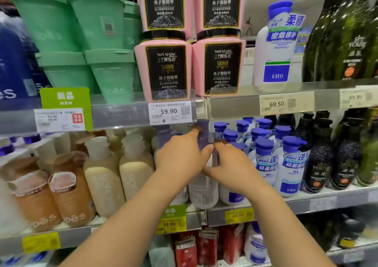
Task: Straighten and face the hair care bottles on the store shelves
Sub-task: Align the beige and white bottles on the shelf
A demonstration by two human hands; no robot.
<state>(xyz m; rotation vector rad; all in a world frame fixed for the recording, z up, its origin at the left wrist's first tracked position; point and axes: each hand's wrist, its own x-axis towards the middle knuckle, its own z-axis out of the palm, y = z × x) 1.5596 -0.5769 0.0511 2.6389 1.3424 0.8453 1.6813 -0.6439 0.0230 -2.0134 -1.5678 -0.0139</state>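
Observation:
On the middle shelf (319, 203) a pale lilac pump bottle (203, 191) stands between the cream bottles and the blue-capped ones. My left hand (179, 154) grips its upper part from the left. My right hand (229, 164) holds the same bottle from the right, fingers curled at its neck. The hands hide its pump head and label. To the right stand white bottles with blue caps (290, 164). Left of the hands are cream pump bottles (135, 164) and brown ones (69, 189).
The upper shelf carries green tubes (98, 41), pink jars with black labels (165, 70), a white blue-capped bottle (276, 48) and dark green bottles (347, 37). Dark bottles (319, 160) fill the middle shelf's right end. Price tags (171, 111) line the shelf edges. Red packs (196, 246) sit below.

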